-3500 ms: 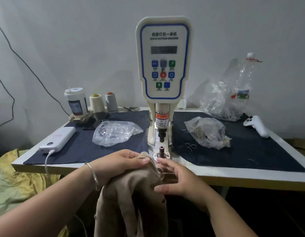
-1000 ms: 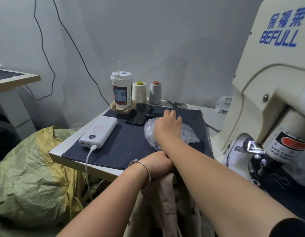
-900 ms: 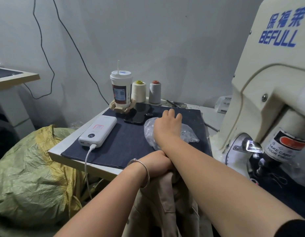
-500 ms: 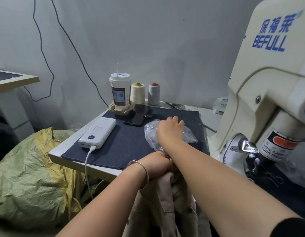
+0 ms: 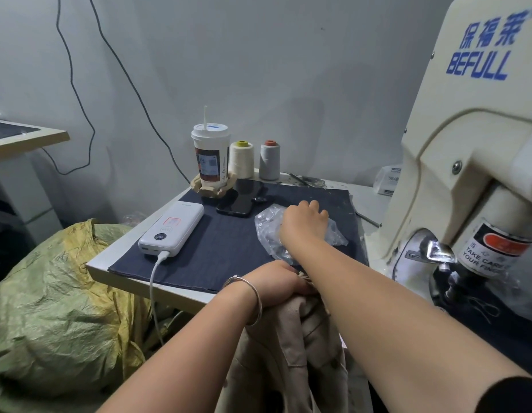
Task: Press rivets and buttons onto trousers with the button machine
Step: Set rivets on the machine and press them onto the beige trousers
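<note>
at bench front edge, left hand (image 5: 276,283) grips bunched beige trousers (image 5: 291,350) hanging below it. right hand (image 5: 303,223) reaches across into clear plastic bag (image 5: 269,231) mid-bench, fingers hidden, can't tell grip. button machine (image 5: 473,162) on right.

Glossy crinkled clear plastic bag (image 5: 267,231) on matt dark denim cloth mat (image 5: 229,242); smooth cream enamelled button machine (image 5: 473,150); soft beige cloth trousers (image 5: 288,353).
</note>
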`<state>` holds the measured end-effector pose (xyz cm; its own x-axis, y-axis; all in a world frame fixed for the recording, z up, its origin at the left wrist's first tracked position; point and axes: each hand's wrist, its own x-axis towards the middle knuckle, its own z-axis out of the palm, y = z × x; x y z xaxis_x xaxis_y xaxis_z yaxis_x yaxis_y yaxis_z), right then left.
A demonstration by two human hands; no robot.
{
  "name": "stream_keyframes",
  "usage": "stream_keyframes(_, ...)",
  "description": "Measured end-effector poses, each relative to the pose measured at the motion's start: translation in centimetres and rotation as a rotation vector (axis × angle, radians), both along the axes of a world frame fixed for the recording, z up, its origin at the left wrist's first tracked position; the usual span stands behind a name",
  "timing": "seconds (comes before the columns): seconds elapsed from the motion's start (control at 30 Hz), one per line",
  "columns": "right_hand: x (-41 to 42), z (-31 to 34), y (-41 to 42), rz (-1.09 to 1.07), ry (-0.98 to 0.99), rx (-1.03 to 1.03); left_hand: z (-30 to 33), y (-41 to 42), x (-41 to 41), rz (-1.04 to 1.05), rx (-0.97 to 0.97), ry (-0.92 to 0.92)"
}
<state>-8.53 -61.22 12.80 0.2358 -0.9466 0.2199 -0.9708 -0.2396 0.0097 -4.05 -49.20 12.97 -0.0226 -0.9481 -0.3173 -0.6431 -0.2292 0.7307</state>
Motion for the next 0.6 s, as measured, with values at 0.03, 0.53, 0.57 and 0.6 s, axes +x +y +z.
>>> stream_keyframes(0.03, 0.02, 0.16, 0.03, -0.011, 0.002, 0.01, 0.04, -0.01, 0.0, 0.004, -0.002, 0.003)
stream_keyframes(0.53, -0.18, 0.58, 0.41, 0.002, -0.018, -0.033, -0.01, 0.08, -0.06, 0.0, -0.005, 0.027)
stream_keyframes(0.57, -0.18, 0.59, 0.55, 0.027, -0.007, -0.056, 0.04, 0.15, -0.02, 0.005, -0.003, 0.036)
stream_keyframes(0.6, -0.17, 0.66, 0.75, 0.054, -0.001, -0.08, -0.03, 0.16, -0.02, 0.012, -0.01, 0.049)
